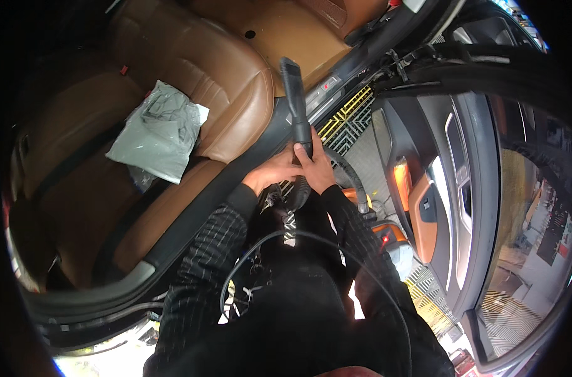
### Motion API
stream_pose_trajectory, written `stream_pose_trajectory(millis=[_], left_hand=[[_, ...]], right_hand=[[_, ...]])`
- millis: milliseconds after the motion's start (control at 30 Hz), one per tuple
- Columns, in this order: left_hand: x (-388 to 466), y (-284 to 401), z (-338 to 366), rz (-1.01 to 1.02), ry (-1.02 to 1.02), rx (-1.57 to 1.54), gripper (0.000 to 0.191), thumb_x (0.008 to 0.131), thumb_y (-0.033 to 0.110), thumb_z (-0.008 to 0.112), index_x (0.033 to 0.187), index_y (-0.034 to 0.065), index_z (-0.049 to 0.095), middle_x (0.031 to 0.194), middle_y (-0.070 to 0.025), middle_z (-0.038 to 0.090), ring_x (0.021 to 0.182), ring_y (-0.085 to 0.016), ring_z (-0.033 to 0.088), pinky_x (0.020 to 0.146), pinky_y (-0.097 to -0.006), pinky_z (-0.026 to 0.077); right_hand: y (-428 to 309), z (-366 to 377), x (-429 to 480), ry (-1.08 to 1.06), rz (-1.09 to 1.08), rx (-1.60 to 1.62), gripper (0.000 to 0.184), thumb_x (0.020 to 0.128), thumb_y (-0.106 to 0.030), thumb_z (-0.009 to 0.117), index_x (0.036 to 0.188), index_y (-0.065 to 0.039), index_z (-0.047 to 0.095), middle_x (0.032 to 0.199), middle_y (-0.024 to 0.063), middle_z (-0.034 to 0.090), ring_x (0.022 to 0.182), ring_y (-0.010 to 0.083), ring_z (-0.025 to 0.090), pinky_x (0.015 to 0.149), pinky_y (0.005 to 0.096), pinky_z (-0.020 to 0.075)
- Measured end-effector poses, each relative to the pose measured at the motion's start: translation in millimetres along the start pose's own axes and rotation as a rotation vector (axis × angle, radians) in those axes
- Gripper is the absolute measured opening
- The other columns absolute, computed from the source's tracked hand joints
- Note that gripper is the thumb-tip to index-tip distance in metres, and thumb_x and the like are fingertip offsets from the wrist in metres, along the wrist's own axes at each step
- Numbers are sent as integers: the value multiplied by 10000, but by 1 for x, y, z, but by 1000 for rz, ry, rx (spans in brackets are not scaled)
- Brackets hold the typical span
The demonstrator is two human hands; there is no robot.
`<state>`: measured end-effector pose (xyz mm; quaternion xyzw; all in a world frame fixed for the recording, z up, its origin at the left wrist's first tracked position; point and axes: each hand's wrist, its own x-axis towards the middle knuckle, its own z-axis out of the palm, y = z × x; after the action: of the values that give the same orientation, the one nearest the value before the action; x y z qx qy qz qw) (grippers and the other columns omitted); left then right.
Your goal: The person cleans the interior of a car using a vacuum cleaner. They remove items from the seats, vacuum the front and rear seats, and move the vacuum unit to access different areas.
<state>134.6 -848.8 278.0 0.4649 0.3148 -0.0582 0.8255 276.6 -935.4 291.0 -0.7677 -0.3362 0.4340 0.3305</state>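
Both of my hands are on a black vacuum crevice nozzle (pixel 296 101) in front of me. My left hand (pixel 279 167) wraps around its lower end from the left. My right hand (pixel 318 165) grips it from the right, thumb on the tube. The nozzle points away from me over the door sill (pixel 314 103), its flat tip above the brown floor mat (pixel 304 33). A ribbed black hose (pixel 349 172) curves on the right, beside my right hand. Left of the nozzle, a grey plastic bag (pixel 156 132) lies on the brown leather seat (pixel 238 89).
An open car door (pixel 427 188) with a brown armrest stands on the right. An orange and grey vacuum machine (pixel 394 242) with a red light is on the floor near it. A black cable (pixel 286 232) loops in front of my body. Patterned floor grating (pixel 349 115) shows beside the sill.
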Motion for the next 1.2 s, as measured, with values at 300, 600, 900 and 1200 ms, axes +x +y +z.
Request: stream_pose_trajectory(millis=[300, 600, 900, 1200], left_hand=[[112, -17, -204, 328, 944, 245, 629, 917, 276, 773, 1401, -38, 522, 1221, -205, 709, 1068, -263, 700, 920, -383, 551], [221, 44, -412, -93, 2117, 266, 820, 1023, 573, 387, 1533, -69, 382, 1630, -260, 345, 1540, -396, 274, 1236, -591, 176], [221, 42, -414, -125, 2095, 280, 717, 1065, 479, 286, 1615, 17, 281, 1712, -172, 220, 1590, -333, 176, 1259, -580, 114], [224, 30, -420, -119, 2087, 296, 714, 1071, 469, 258, 1612, 4, 278, 1711, -183, 215, 1595, -338, 156, 1262, -571, 96]], right_hand=[[99, -20, 281, 285, 168, 125, 840, 917, -233, 743, 1570, -75, 240, 908, 112, 614, 652, 167, 591, 558, 333, 507], [95, -88, 547, 181, 415, -849, 680, 944, -489, 602, 1445, -32, 548, 1404, 262, 615, 1311, 425, 590, 1104, 484, 480], [126, -40, 497, -55, 295, -823, 661, 943, -453, 612, 1403, 19, 554, 1337, 336, 615, 1256, 505, 585, 1089, 500, 472], [140, 37, 404, -137, 288, -582, 726, 951, -443, 650, 1481, 25, 486, 1354, 329, 597, 1269, 469, 577, 1070, 471, 475]])
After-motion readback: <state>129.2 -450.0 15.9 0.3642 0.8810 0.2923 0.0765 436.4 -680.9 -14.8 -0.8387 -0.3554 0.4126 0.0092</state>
